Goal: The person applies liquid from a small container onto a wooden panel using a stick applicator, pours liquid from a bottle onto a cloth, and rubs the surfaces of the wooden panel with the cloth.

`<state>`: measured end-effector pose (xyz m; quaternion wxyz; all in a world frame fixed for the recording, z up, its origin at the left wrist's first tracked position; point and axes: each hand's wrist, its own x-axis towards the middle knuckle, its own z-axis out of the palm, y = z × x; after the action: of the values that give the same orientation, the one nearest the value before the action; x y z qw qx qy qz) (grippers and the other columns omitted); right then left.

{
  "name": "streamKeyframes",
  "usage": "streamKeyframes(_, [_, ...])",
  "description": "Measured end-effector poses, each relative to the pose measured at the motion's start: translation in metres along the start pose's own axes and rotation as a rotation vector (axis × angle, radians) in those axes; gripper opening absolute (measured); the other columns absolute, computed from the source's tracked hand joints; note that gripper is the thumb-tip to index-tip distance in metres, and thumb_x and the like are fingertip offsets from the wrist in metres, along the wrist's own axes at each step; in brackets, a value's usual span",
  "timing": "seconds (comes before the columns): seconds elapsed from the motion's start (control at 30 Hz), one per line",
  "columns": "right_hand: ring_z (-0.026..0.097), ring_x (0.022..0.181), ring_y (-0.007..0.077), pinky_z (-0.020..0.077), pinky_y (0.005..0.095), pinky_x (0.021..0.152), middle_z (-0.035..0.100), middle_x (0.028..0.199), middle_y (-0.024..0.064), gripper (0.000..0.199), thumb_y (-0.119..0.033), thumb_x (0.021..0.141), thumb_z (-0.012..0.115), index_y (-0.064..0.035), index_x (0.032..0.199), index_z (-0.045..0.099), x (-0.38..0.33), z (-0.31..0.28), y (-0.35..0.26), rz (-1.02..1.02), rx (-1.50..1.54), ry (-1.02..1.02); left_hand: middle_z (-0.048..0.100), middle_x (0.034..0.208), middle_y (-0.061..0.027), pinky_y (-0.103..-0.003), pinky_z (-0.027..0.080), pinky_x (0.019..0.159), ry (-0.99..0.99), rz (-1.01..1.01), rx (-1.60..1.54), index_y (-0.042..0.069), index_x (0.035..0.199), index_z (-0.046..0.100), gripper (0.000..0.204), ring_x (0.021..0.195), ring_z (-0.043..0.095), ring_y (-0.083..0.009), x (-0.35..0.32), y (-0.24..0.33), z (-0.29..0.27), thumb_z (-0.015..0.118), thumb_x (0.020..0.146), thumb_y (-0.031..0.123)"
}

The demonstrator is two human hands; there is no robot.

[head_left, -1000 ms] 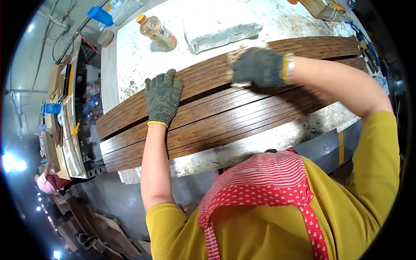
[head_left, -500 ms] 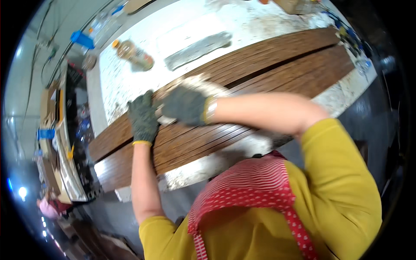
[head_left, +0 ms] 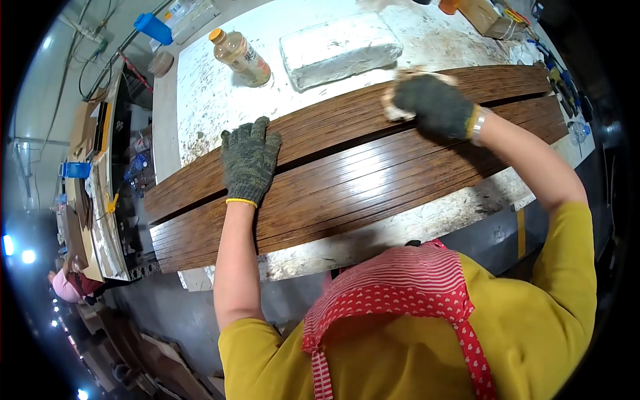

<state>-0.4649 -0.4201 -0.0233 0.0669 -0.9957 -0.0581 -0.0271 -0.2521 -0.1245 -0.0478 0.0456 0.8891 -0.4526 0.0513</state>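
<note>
Two long brown wooden planks with grooved faces lie side by side across the table, a dark gap between them. The far plank [head_left: 333, 122] runs along the back, the near plank [head_left: 320, 207] along the front. My left hand [head_left: 251, 160], in a dark green knit glove, rests flat with fingers spread over the gap and both planks. My right hand [head_left: 437, 107], gloved alike, is closed on a pale, stained rag [head_left: 398, 100] and presses it on the far plank right of the middle. Part of the rag is hidden under the glove.
Behind the planks on the white, stained tabletop [head_left: 200, 107] stand an orange-capped bottle [head_left: 241, 59] and a white wrapped block [head_left: 340, 50]. A cardboard box [head_left: 490, 17] and several hand tools [head_left: 563, 80] lie at the right. At far left, a person in pink [head_left: 67, 287] is beyond a shelf.
My right hand has swept the rag rightward along the planks, away from my left hand. The left hand has shifted slightly right and stays on the planks.
</note>
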Motion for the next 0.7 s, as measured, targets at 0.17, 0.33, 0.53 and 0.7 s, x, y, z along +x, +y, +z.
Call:
streamKeyframes(0.17, [0.067, 0.075, 0.0217, 0.0554, 0.0317, 0.063, 0.067, 0.084, 0.0104, 0.014, -0.001, 0.085, 0.055, -0.0087, 0.089, 0.066, 0.12, 0.019, -0.095, -0.387, 0.085, 0.107, 0.059, 0.118, -0.0154, -0.049, 0.028, 0.107, -0.02, -0.016, 0.022, 0.01, 0.127, 0.055, 0.042, 0.112, 0.051, -0.0324, 0.001, 0.003, -0.007, 0.046, 0.095, 0.035])
streamKeyframes(0.33, [0.068, 0.086, 0.0224, 0.0567, 0.0349, 0.079, 0.068, 0.091, 0.0119, 0.018, 0.0, 0.086, 0.057, -0.0103, 0.099, 0.065, 0.103, -0.005, -0.079, -0.281, 0.121, -0.164, 0.059, 0.12, -0.0142, -0.049, 0.028, 0.107, -0.034, -0.02, 0.012, 0.013, 0.127, 0.056, 0.04, 0.113, 0.051, -0.0316, -0.001, -0.002, -0.001, 0.045, 0.095, 0.034])
streamKeyframes(0.53, [0.067, 0.09, 0.0307, 0.0529, 0.0409, 0.075, 0.067, 0.099, 0.0177, 0.018, -0.005, 0.08, 0.056, -0.0075, 0.094, 0.067, 0.118, 0.015, -0.095, -0.343, 0.149, 0.093, 0.059, 0.117, -0.0138, -0.052, 0.024, 0.111, 0.014, 0.076, 0.054, 0.011, 0.129, 0.055, 0.042, 0.114, 0.052, -0.0314, -0.004, -0.013, 0.011, 0.046, 0.094, 0.032])
streamKeyframes(0.7, [0.067, 0.075, 0.0288, 0.0536, 0.0408, 0.069, 0.065, 0.08, 0.0156, 0.02, -0.002, 0.078, 0.054, -0.0081, 0.095, 0.063, 0.122, 0.066, -0.111, -0.113, 0.105, 0.269, 0.059, 0.115, -0.0154, -0.052, 0.027, 0.109, -0.045, 0.07, 0.041, 0.011, 0.129, 0.055, 0.039, 0.111, 0.052, -0.0317, 0.002, -0.009, 0.009, 0.046, 0.092, 0.018])
